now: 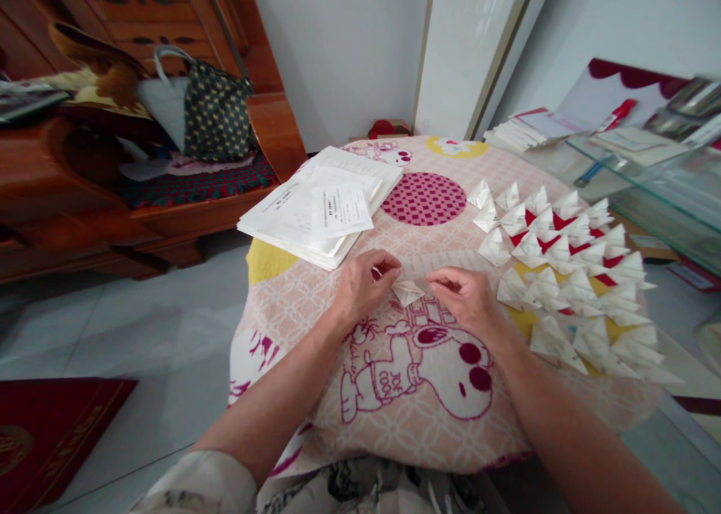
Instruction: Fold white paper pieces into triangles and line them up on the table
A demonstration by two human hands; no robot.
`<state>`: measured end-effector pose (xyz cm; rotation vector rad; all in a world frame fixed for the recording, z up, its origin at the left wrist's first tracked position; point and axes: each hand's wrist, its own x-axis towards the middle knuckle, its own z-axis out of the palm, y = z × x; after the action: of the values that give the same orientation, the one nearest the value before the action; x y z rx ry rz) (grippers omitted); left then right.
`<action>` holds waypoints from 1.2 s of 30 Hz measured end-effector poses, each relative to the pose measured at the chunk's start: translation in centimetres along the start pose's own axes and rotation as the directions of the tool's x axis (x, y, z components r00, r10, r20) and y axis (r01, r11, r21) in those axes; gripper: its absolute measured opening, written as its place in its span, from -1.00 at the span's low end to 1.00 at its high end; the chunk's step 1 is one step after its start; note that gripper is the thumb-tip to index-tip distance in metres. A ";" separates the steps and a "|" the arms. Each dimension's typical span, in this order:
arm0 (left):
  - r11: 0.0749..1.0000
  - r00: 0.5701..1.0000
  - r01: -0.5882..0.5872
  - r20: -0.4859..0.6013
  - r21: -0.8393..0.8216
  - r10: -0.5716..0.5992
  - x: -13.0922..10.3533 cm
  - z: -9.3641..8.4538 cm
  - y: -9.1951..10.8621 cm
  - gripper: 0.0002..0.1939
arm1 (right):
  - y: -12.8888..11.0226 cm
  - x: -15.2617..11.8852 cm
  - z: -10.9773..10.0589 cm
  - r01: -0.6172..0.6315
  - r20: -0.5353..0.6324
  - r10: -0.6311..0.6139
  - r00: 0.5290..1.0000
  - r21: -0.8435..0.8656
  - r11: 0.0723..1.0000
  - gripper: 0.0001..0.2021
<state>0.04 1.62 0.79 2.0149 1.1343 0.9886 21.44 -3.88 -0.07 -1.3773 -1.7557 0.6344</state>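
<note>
A small folded white paper piece lies on the patterned cloth between my hands. My left hand is at its left edge, thumb and fingertips curled together; whether it grips the paper's edge is too small to tell. Just right of the paper, my right hand hovers with thumb and fingers drawn together, apart from the paper. Rows of folded paper pieces with raised points stand on the right side of the cloth. A stack of printed white sheets, with smaller slips on top, rests at the back left.
The round table's cloth carries a cartoon dog print. On the right is a glass shelf with papers, a red marker and metal containers. A wooden bench holding bags stands at left. A red box sits on the floor.
</note>
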 end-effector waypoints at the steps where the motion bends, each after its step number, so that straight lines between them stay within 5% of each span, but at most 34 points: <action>1: 0.999 0.999 -0.024 0.020 -0.026 0.025 -0.1 -0.1 0.2 -0.90 | -0.2 0.0 0.1 0.044 -0.028 -0.044 0.999 0.002 0.999 -0.88; 6: 0.989 0.957 -0.145 0.255 0.008 0.139 -0.2 -0.3 0.5 -0.86 | -0.8 0.2 1.1 0.190 0.017 -0.190 0.982 -0.007 0.982 -0.87; 14: 0.973 0.922 -0.142 0.383 0.181 0.063 0.3 0.4 -0.4 -0.68 | -0.7 0.7 2.3 0.083 0.083 -0.075 0.994 -0.088 0.993 -0.80; 22: 0.985 0.962 -0.007 0.270 0.170 -0.040 0.0 0.7 0.4 -0.85 | -1.2 1.1 3.0 0.125 0.018 -0.124 0.992 -0.199 0.972 -0.88; 36: 0.903 0.983 -0.053 0.184 0.426 -0.029 -0.3 2.1 1.3 -0.86 | -1.2 1.1 2.9 0.111 -0.011 -0.119 0.993 -0.266 0.958 -0.86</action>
<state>2.18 0.45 0.58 2.4029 1.3224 0.5679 18.24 -2.87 -0.41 -1.4397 -1.9360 0.3240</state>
